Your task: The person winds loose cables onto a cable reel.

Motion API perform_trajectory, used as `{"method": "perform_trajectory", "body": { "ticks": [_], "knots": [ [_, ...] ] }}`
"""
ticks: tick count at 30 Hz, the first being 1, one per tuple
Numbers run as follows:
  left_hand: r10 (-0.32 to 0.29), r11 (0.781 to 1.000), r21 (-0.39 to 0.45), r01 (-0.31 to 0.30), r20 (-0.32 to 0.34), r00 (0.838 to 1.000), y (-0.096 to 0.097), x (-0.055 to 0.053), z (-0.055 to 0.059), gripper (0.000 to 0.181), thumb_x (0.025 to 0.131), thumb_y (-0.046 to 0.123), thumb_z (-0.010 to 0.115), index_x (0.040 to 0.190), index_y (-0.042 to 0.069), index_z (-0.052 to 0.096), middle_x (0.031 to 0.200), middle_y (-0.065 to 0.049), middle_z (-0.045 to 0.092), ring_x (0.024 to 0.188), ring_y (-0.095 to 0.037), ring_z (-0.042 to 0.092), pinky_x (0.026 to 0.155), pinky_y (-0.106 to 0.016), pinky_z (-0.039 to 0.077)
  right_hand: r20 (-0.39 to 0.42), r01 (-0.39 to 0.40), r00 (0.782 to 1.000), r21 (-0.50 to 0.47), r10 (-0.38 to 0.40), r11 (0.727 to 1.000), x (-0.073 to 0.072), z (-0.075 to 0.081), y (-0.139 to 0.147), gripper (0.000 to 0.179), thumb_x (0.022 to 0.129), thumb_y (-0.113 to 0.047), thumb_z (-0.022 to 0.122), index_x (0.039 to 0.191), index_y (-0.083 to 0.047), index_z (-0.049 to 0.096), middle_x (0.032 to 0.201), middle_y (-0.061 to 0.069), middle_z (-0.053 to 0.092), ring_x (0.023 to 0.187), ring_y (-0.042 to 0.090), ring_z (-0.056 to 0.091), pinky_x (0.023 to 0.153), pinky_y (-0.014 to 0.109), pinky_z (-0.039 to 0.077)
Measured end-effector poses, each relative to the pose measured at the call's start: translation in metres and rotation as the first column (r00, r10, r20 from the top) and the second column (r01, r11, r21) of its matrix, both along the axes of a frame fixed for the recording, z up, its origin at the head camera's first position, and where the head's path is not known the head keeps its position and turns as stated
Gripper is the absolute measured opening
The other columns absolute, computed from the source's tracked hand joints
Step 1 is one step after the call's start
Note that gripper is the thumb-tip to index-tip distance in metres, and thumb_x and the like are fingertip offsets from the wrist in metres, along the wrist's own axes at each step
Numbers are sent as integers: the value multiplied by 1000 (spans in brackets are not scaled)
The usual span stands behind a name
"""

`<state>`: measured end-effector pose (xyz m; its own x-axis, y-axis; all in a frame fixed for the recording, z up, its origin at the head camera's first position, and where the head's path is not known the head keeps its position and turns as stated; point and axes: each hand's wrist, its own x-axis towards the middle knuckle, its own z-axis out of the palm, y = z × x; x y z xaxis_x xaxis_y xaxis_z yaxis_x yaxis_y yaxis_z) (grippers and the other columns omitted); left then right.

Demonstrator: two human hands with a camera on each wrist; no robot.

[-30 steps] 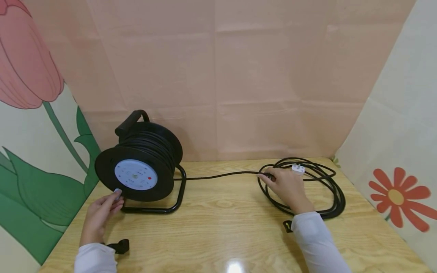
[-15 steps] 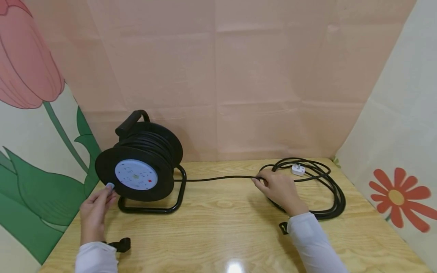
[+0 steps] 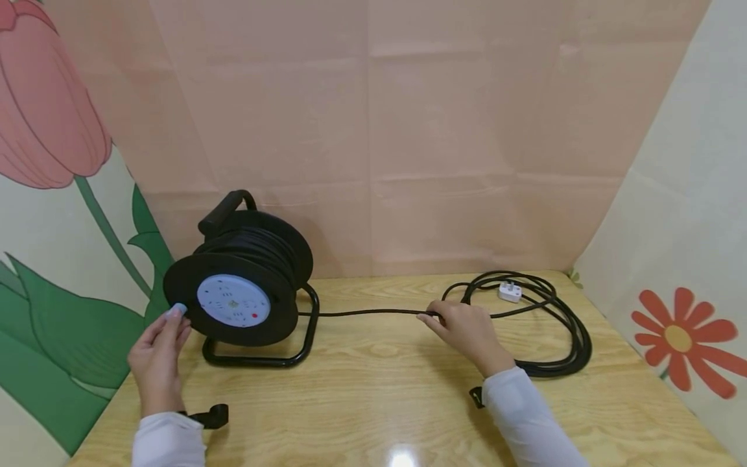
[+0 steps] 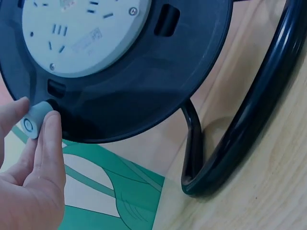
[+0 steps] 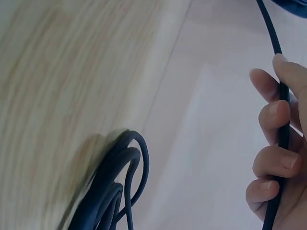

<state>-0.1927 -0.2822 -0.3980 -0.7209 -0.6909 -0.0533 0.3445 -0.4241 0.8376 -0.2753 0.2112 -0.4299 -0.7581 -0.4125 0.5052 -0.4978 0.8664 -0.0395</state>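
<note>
A black cable reel (image 3: 233,285) with a pale socket panel (image 3: 233,300) stands on its tube frame (image 3: 257,361) at the left. My left hand (image 3: 157,363) pinches a small grey crank knob (image 4: 36,120) at the lower left rim of the reel, between thumb and fingers. From the reel a black cable (image 3: 367,311) runs right across the table to my right hand (image 3: 467,331), whose fingers curl round it. Behind that hand lies the loose coil (image 3: 574,337) of the same cable, with a white plug (image 3: 510,292) among its loops.
Wood-patterned tabletop (image 3: 350,408) spreads beneath everything. A pink sheet (image 3: 373,130) forms the back wall, and printed flower panels (image 3: 677,337) stand at both sides. The reel's carrying handle (image 3: 224,211) rises at its top. Dark straps (image 3: 213,416) hang at both wrists.
The right hand has slid left and toward the front with the cable, away from the coil. The left hand and the knob have moved left and up along the rim as the reel turns.
</note>
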Motion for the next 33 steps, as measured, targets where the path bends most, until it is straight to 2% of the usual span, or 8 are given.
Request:
{"method": "perform_trajectory", "body": {
  "ticks": [4, 8, 16, 21, 24, 33],
  "knots": [
    [17, 1000, -8, -17, -12, 1000, 2, 1, 1, 40, 70, 13, 80, 106, 1, 68, 84, -4, 72, 77, -15, 66, 67, -21, 55, 21, -26, 999, -11, 26, 1000, 2, -2, -3, 27, 90, -49, 54, 90, -26, 68, 55, -14, 42, 42, 3, 34, 32, 24, 26],
    [6, 1000, -2, -7, -30, 1000, 4, 2, 4, 45, 71, 14, 80, 112, 2, 66, 92, -4, 71, 84, -15, 65, 71, -20, 54, 18, -43, 999, -18, 43, 999, 2, -4, -5, 18, 88, -41, 59, 93, -27, 68, 58, -14, 43, 44, 3, 34, 34, 23, 27],
    [1, 998, 65, 9, -166, 986, 11, 0, 13, 44, 77, 4, 73, 120, 3, 61, 102, -7, 57, 95, -15, 61, 78, -17, 52, -21, -67, 998, 14, 68, 998, 0, -4, -15, 21, 87, -46, 60, 88, -27, 68, 55, -17, 42, 42, 2, 34, 33, 23, 26],
    [-25, 995, 93, 41, -166, 986, 12, 1, 20, 44, 79, 3, 71, 121, 4, 60, 112, -8, 50, 105, -15, 56, 81, -16, 51, -11, -41, 999, 11, 41, 999, 0, -7, -15, 22, 85, -48, 62, 84, -27, 67, 53, -16, 43, 41, 2, 34, 32, 23, 27],
    [-35, 994, 99, 53, -177, 984, 12, 1, 24, 43, 80, 2, 69, 122, 4, 59, 115, -8, 48, 105, -15, 54, 82, -15, 50, -22, -14, 1000, 6, 14, 1000, 1, -7, -14, 24, 84, -50, 62, 82, -27, 67, 53, -16, 45, 41, 1, 34, 31, 23, 27],
    [-41, 994, 95, 61, -206, 978, 16, -1, 42, 42, 80, 0, 69, 120, 1, 60, 117, -8, 46, 108, -15, 52, 84, -15, 49, -139, 36, 990, 6, -35, 999, 1, -6, -11, 28, 80, -52, 66, 76, -24, 67, 49, -14, 46, 37, 2, 31, 28, 24, 22]
  ]
}}
